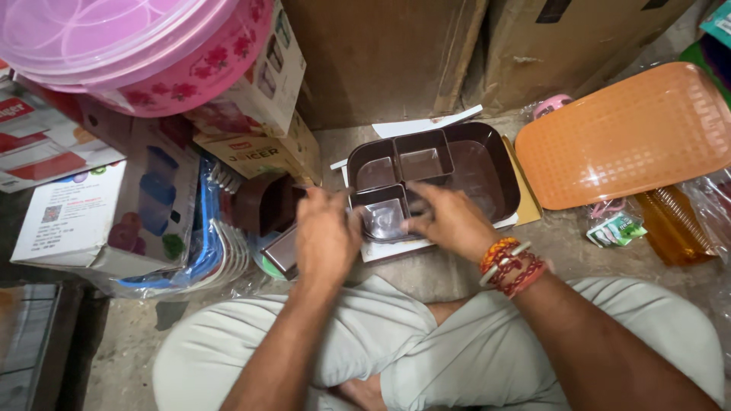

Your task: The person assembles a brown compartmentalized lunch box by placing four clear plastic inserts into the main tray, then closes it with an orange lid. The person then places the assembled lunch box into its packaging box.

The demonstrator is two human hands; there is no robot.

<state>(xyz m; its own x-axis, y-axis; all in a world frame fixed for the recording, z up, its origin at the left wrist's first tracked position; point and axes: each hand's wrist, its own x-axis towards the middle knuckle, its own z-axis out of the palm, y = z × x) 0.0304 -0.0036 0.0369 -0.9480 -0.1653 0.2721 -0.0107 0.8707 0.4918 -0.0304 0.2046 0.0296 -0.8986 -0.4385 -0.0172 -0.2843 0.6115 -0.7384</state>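
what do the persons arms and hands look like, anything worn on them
Both forearms are bare, with no sleeves or gloves in view. The right hand has a stack of bands at its wrist: red and orange threads wound several times, plus a pale, whitish bangle among them. The left hand and its wrist show nothing worn. No rings can be made out on either hand.

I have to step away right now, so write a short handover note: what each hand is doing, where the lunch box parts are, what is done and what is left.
Left hand: fingers on the near-left small insert, grip unclear.
Right hand: resting on the same insert's right edge.
Brown lunch box: open on the floor, on white paper.
Done: two small inserts sit in the back left of the box.
Left: the insert under the hands looks not fully seated; the big right section is empty.
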